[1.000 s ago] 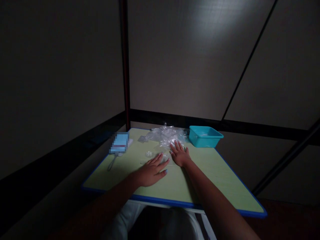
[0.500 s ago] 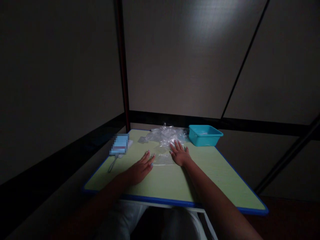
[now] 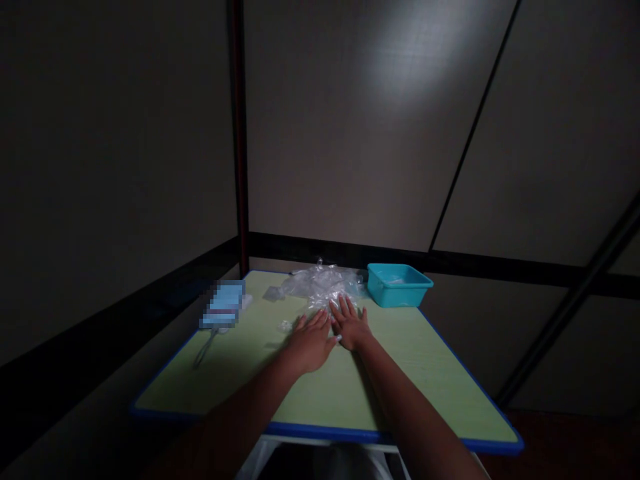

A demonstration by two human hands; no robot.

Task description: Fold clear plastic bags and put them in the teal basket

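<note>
Both my hands lie flat, side by side, on the light green table [image 3: 410, 360]. My left hand [image 3: 311, 341] has its fingers stretched out over a flat clear plastic bag, which shows only at its edges. My right hand [image 3: 349, 325] rests next to it, fingers spread, its fingertips at the edge of a heap of crumpled clear plastic bags [image 3: 320, 283]. Neither hand grips anything that I can see.
A teal plastic tub [image 3: 397, 284] stands at the table's far right corner. A blurred light blue box [image 3: 223, 305] lies at the far left, with a thin cord or tool [image 3: 206, 348] in front of it. Dark walls enclose the table.
My left hand moved right and forward, back onto the flat bag beside my right hand. The camera tilted a little, so the table sits lower and further left.
</note>
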